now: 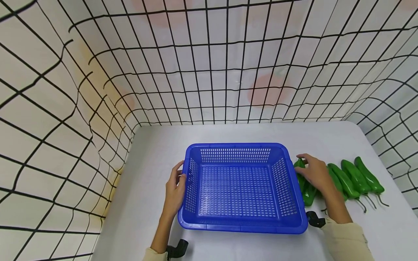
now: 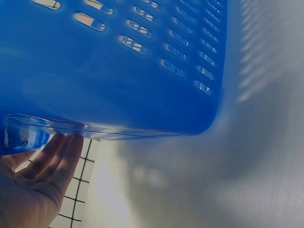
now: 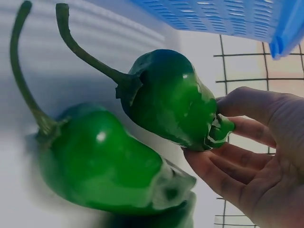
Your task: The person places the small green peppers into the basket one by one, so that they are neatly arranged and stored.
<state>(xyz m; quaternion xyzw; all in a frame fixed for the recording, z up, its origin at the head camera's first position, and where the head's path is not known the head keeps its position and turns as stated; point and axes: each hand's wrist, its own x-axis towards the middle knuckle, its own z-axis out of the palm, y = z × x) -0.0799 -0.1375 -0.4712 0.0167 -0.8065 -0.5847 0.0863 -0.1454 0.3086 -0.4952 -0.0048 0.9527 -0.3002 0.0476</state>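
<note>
A blue plastic basket (image 1: 241, 228) with slotted walls stands on the white table, with nothing inside it. My left hand (image 1: 175, 190) holds its left rim; in the left wrist view the fingers (image 2: 69, 159) reach up to the rim from outside. Just beyond the basket's right wall, my right hand (image 1: 315, 174) pinches a green pepper (image 3: 166, 99) near its tip, thumb on one side and fingers on the other. Its curved stem points away from the hand. A second green pepper (image 3: 97, 161) lies close beside it in the right wrist view.
More green peppers (image 1: 355, 176) lie in a row to the right of my right hand, stems towards me. A black wire grid (image 1: 225, 72) rises behind the table and along both sides. Dark wrist cameras (image 1: 177, 249) sit on both wrists.
</note>
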